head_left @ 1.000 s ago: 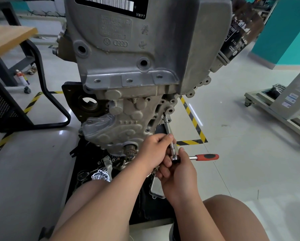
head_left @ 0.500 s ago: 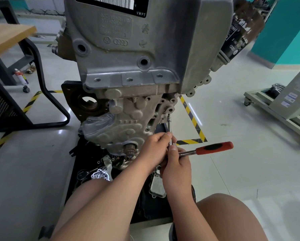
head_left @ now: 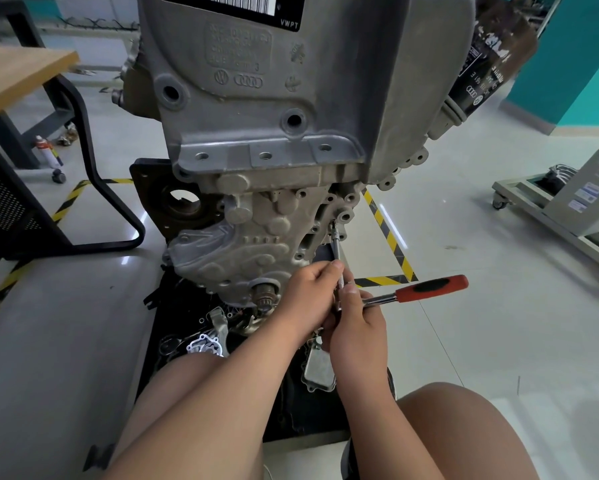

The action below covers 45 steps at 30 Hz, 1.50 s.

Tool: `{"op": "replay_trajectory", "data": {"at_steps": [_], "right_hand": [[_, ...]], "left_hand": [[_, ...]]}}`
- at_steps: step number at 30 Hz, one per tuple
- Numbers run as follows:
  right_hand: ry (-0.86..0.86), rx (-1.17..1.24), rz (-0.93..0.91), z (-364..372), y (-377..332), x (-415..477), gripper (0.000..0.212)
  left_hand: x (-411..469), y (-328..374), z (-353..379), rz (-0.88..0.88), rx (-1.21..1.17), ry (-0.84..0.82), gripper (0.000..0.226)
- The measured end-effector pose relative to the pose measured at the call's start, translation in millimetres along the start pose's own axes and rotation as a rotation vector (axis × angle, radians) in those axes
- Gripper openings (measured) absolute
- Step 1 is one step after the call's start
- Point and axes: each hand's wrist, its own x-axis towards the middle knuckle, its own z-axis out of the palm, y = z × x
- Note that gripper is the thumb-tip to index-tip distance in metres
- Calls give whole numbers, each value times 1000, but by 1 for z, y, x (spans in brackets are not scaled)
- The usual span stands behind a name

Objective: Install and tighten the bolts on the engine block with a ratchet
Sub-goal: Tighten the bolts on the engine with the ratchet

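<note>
Centre of frame, at engine block's (head_left: 267, 216) right flange: left hand (head_left: 308, 292) pinched extension bar (head_left: 336, 252); right hand (head_left: 358, 327) gripped ratchet (head_left: 429, 289) near head. Red handle had swung upward since a second earlier. Bolt hidden under bar tip, probably mid-tightening.

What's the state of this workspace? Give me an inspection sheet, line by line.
Surface: black mat on grey floor.
Job's things: engine block upright; ratchet on extension bar reaching a flange hole.
Clutter: loose metal parts on the mat.
Hands: left hand pinches the extension bar; right hand grips the ratchet near its head.
Cables: nothing seen.
Surroundings: wooden table, spray can, hazard tape, wheeled cart.
</note>
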Motion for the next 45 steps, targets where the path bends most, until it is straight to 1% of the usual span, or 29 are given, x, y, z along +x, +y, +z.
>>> {"op": "replay_trajectory", "data": {"at_steps": [8,11,15,18,23,28,34,45], "right_hand": [[-15,2,-12,-2,-1,-3,29],[-10,11,28,-1,-2,-2,35],[12,55,86,-2,-2,-1,30],[12,107,120,-4,-2,-1,31],[-5,127,125,-4,-3,-3,39],[3,125,134,-4,-4,-2,39],[-2,104,144,-2,-4,-1,38],[5,107,118,-3,-3,-2,43]], "left_hand": [[-3,0,0,31,3,2,33],[-3,2,-1,22,20,0,33],[0,-1,-1,10,52,4,31],[1,-2,0,12,51,-1,31],[0,-1,0,5,5,-12,32],[-1,0,1,-7,-3,-8,32],[-2,-1,1,-4,3,38,33],[-5,6,1,16,50,23,32]]}}
